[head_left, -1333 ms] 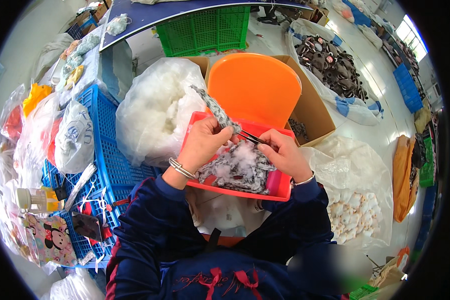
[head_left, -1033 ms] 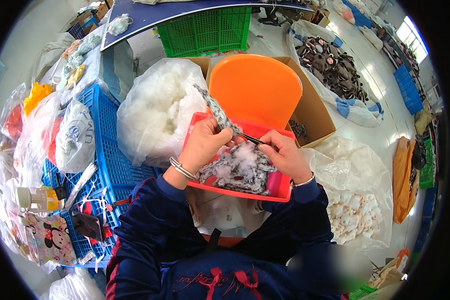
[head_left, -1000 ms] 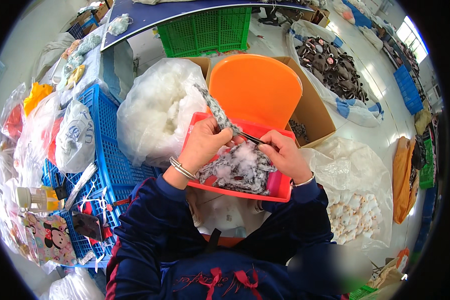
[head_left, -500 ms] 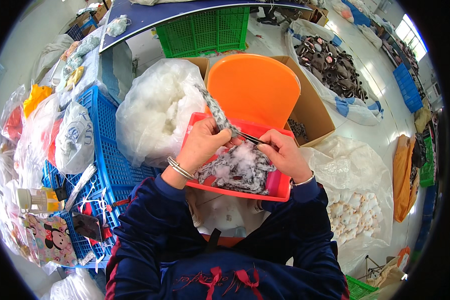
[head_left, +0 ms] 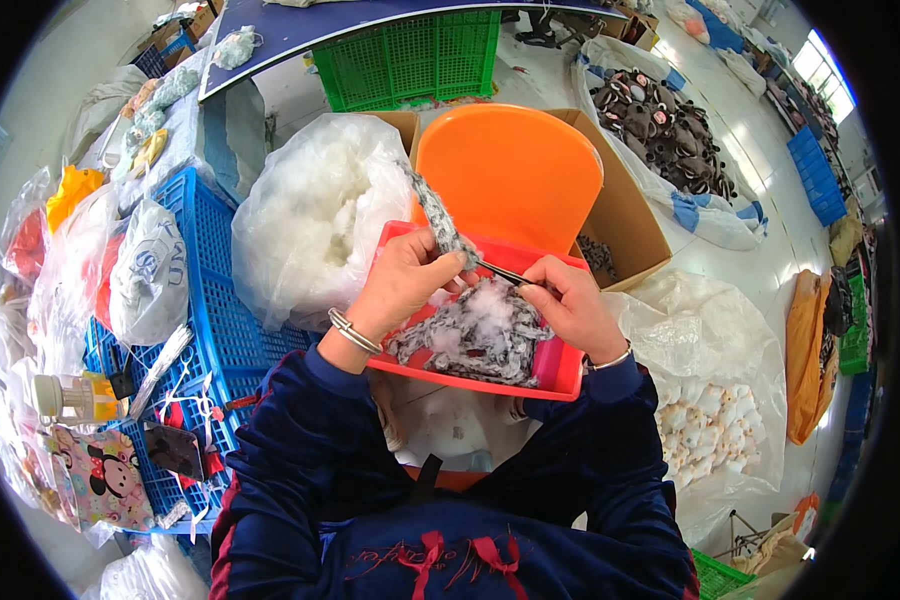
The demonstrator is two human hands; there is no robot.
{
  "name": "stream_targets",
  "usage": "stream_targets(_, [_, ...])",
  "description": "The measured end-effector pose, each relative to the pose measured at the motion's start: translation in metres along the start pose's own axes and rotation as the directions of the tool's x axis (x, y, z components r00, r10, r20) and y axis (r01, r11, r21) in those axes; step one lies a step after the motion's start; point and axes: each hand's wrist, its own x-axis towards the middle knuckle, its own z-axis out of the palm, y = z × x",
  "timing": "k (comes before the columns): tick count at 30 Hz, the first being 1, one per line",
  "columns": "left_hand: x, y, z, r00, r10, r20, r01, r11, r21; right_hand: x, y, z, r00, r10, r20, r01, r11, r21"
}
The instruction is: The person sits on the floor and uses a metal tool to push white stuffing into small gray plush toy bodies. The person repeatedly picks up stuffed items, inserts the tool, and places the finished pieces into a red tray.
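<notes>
Over the red tray (head_left: 560,375) on my lap | left hand (head_left: 405,285) grips a grey patterned fabric strip (head_left: 438,220), upright | right hand (head_left: 568,305) pinches thin metal tweezers (head_left: 500,270) touching the strip | white stuffing (head_left: 485,310) below

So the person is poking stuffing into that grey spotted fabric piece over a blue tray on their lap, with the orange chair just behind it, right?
Not quite: the tray is red, not blue, as the head view shows. The rest holds: the left hand grips the grey spotted fabric piece, the right hand works a thin tool at it, with the orange chair behind.
</notes>
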Motion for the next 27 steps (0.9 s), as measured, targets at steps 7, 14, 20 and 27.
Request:
stream_targets(7, [-0.001, 0.000, -0.003, 0.999, 0.049, 0.000, -0.049, 0.996, 0.076, -0.001, 0.003, 0.000, 1.000, 0.013, -0.016, -0.013, 1.000, 0.009])
stream_targets(14, [0.000, -0.002, -0.008, 0.998, 0.062, 0.004, -0.062, 0.986, 0.157, -0.001, 0.004, -0.001, 1.000, -0.004, -0.024, 0.004, 1.000, -0.012])
stream_targets(20, [-0.001, 0.006, -0.007, 0.999, 0.037, -0.030, -0.028, 0.964, 0.266, -0.001, 0.000, -0.001, 1.000, -0.001, 0.006, 0.001, 1.000, -0.012])
stream_targets(27, [0.000, 0.005, -0.007, 1.000, -0.009, -0.012, 0.011, 0.975, 0.220, -0.001, -0.001, 0.004, 1.000, -0.020, 0.006, 0.020, 1.000, -0.002])
